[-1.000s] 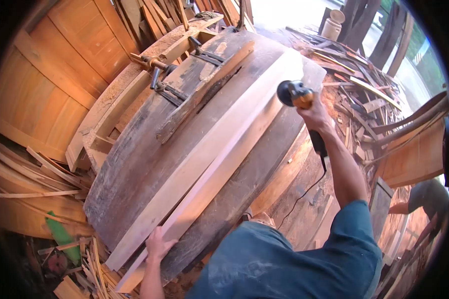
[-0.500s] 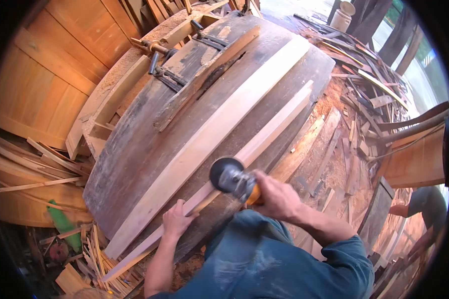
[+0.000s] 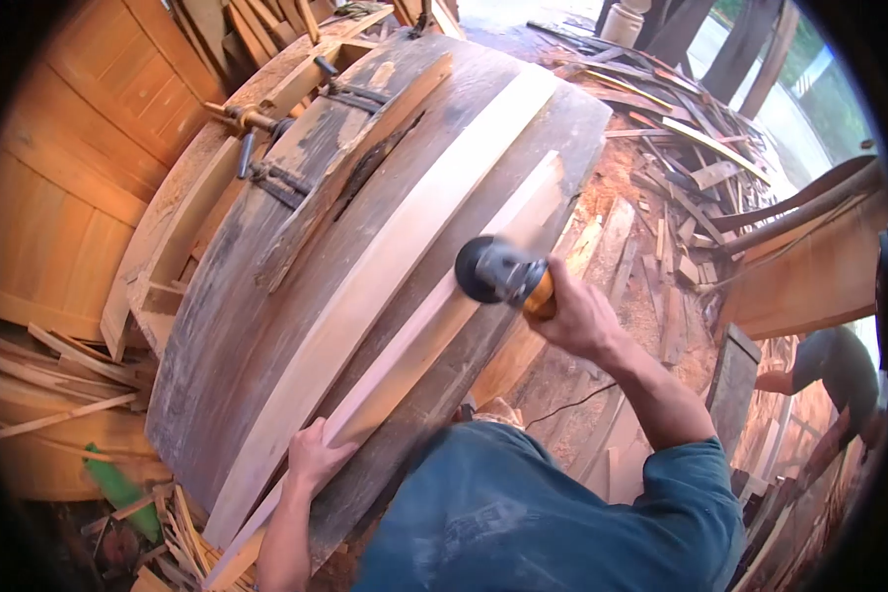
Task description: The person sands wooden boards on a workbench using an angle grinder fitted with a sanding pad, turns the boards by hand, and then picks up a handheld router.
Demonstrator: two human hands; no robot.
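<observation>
My right hand (image 3: pixel 574 311) is wrapped round the yellow and grey body of a power sander (image 3: pixel 508 274), whose round black disc is over the near wooden strip. My left hand (image 3: pixel 316 456) grips this pale strip (image 3: pixel 405 360) near its lower end. The strip lies lengthwise on a big, worn grey workbench (image 3: pixel 227 326). Beyond it lies a second, longer pale board (image 3: pixel 395 247), with a gap between the two. The strip's surface under the disc is partly hidden by the tool.
Clamps (image 3: pixel 281 183) and a rough plank (image 3: pixel 355 173) sit at the bench's far side. Scrap wood (image 3: pixel 691 168) and sawdust cover the floor on the right. A power cord (image 3: pixel 572 403) runs beside my right arm. Another person (image 3: pixel 839 370) is at the far right.
The sander in my right hand went from the strip's far end down towards me, then a little way back up. My left hand still holds the strip, which separated from the longer board.
</observation>
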